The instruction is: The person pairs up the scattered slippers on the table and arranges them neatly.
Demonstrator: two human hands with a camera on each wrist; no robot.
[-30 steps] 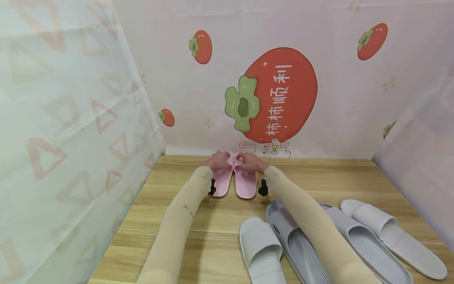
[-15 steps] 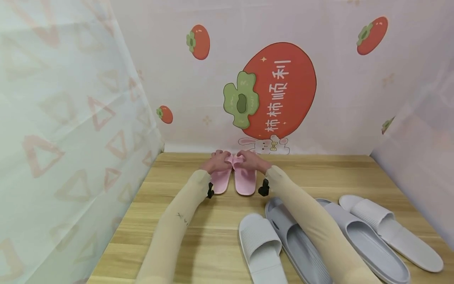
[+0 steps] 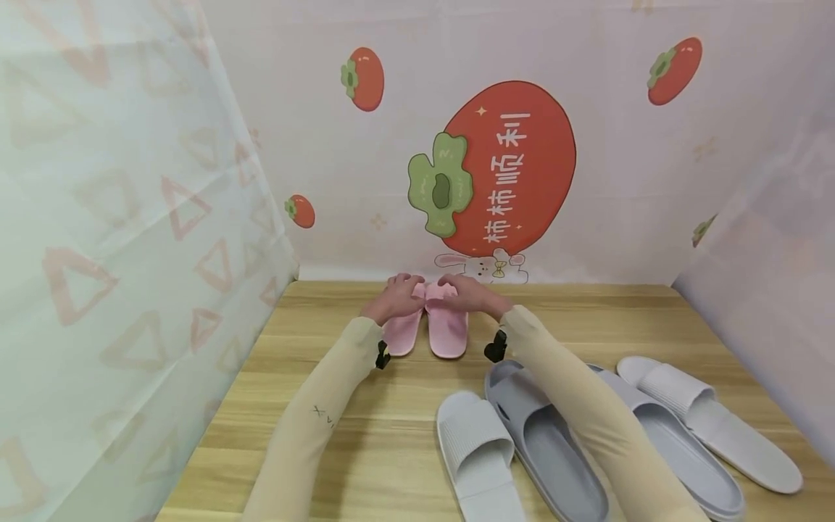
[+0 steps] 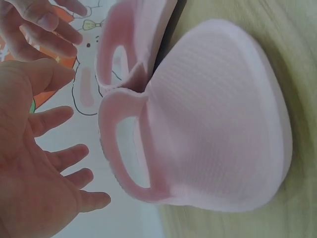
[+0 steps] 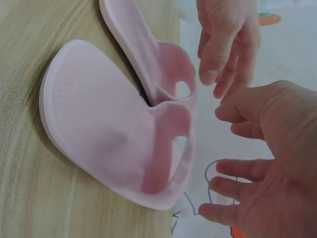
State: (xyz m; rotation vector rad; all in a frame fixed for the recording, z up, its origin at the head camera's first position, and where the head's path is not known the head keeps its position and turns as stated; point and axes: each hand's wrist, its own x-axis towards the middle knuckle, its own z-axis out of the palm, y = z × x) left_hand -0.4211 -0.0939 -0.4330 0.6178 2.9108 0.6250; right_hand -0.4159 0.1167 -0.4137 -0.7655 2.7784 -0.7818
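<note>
A pair of pink slippers lies on the wood-grain surface by the back wall, the left slipper (image 3: pixel 401 335) and the right slipper (image 3: pixel 448 335) touching near their straps. Above the left one hovers my left hand (image 3: pixel 395 297), its fingers spread and relaxed. In the left wrist view a gap shows between that hand (image 4: pixel 34 173) and the slipper strap (image 4: pixel 110 144). My right hand (image 3: pixel 475 295) is over the right slipper, likewise with loose fingers. The right wrist view shows the right hand (image 5: pixel 282 163) apart from its strap (image 5: pixel 171 163), holding nothing.
Nearer me on the right lie a light grey slipper (image 3: pixel 479 449), a darker grey slipper (image 3: pixel 554 449), another grey slipper (image 3: pixel 678 449) partly behind my right sleeve, and a second light grey slipper (image 3: pixel 730 435). Printed cloth walls (image 3: pixel 352 159) stand at the back and sides.
Both hands have loosened and drawn slightly outward from the pink slippers, and more of the straps shows. The slippers keep their place on the surface. The head view has shifted a little.
</note>
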